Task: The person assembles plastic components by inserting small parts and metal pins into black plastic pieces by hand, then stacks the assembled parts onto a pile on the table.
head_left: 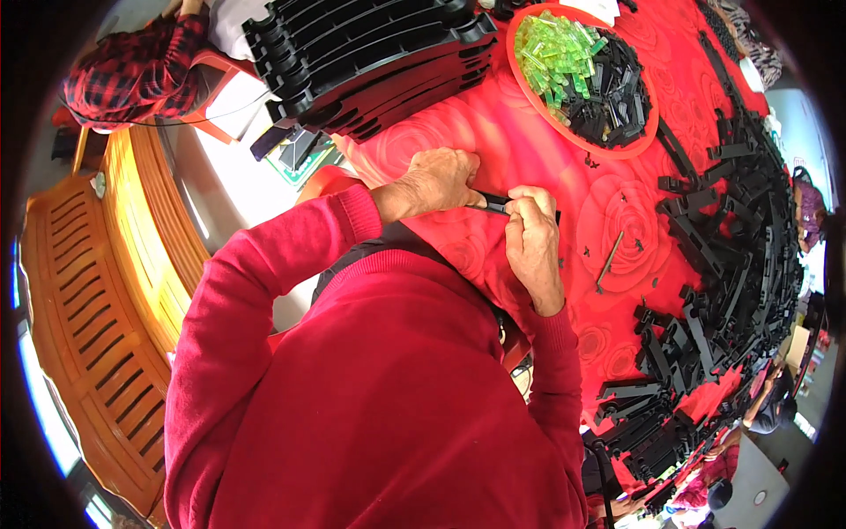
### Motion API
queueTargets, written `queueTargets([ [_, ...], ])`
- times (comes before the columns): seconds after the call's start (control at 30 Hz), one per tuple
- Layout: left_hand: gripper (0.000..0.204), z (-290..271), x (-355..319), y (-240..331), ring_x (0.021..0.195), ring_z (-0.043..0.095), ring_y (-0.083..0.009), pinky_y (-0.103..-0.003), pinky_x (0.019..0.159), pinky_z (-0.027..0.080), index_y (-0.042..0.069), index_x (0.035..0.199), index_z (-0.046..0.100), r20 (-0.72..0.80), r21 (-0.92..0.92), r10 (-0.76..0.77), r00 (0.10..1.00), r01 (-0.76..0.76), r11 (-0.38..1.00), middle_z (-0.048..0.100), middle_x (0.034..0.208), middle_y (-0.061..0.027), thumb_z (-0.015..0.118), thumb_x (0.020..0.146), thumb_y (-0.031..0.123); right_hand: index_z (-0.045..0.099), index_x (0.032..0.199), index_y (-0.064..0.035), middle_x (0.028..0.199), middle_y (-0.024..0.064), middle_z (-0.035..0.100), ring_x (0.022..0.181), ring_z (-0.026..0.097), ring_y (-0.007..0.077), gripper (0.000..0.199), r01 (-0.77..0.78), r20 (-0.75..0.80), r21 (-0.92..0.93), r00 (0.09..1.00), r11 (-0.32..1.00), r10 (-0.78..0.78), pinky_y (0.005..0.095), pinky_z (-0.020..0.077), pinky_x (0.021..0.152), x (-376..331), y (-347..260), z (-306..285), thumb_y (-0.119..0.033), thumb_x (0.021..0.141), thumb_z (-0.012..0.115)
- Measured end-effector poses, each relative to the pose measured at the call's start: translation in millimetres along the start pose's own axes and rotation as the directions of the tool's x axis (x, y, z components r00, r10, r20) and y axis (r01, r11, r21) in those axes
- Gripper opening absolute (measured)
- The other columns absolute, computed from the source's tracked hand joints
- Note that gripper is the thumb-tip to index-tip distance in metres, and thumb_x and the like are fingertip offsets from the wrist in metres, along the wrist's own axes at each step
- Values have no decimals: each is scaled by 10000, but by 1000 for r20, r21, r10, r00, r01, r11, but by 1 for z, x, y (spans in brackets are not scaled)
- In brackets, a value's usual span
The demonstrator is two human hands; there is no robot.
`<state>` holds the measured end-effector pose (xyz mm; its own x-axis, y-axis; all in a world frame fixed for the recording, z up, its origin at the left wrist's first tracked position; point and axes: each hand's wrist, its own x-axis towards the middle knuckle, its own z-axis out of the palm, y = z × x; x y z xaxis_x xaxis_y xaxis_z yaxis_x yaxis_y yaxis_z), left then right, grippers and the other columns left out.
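Between my two hands is a narrow black plastic part (493,203), held over the red patterned tablecloth. My left hand (441,181) is closed on its left end, the fingers covering that end. The fingers of my right hand (534,234) are bent round its right end, with the thumb pressed against it. Much of the part is hidden by the fingers. To the right of my right hand, a thin stick-like tool (610,263) lies on the cloth among small black scraps.
Ahead stands an orange-red tray (653,141) of green translucent pieces (551,53) and small black parts (608,101). Stacked black plastic trays (379,62) rise at the far left. Black parts (705,238) are heaped along the right. A wooden bench (97,326) stands left; other people sit around.
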<state>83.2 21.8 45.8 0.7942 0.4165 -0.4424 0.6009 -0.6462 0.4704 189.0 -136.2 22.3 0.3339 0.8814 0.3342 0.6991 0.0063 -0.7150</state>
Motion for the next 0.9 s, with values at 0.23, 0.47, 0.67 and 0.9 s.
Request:
queueTargets([
  [0.23, 533, -8, 4, 12, 909, 647, -296, -415, 735, 529, 39, 963, 660, 83, 78, -57, 995, 51, 996, 669, 936, -145, 749, 654, 464, 541, 837, 44, 976, 201, 551, 892, 541, 338, 201, -29, -9, -35, 1000, 999, 28, 397, 457, 777, -6, 4, -5, 116, 674, 446],
  [0.47, 616, -8, 9, 14, 912, 650, -294, -404, 756, 531, -2, 971, 651, 80, 118, -52, 995, 43, 992, 667, 943, -166, 742, 633, 505, 551, 863, 41, 991, 192, 550, 910, 557, 325, 236, -104, -6, 51, 995, 993, 104, 384, 467, 797, -8, 6, -7, 108, 669, 435],
  [0.67, 617, -3, 11, 15, 900, 654, -293, -403, 743, 531, 7, 961, 654, 62, 137, -67, 996, 59, 989, 671, 925, -158, 730, 638, 527, 552, 868, 68, 1023, 204, 538, 964, 537, 344, 244, -22, 55, -49, 998, 999, 25, 408, 450, 844, -7, 4, -5, 123, 656, 445],
  [0.9, 603, 0, 14, 14, 852, 649, -319, -433, 708, 528, 30, 919, 625, 49, 172, -17, 999, 9, 985, 661, 857, -151, 710, 652, 564, 566, 925, 71, 1033, 200, 539, 966, 536, 348, 238, -48, 47, -54, 998, 997, 51, 394, 454, 843, -7, -7, -13, 113, 706, 483],
])
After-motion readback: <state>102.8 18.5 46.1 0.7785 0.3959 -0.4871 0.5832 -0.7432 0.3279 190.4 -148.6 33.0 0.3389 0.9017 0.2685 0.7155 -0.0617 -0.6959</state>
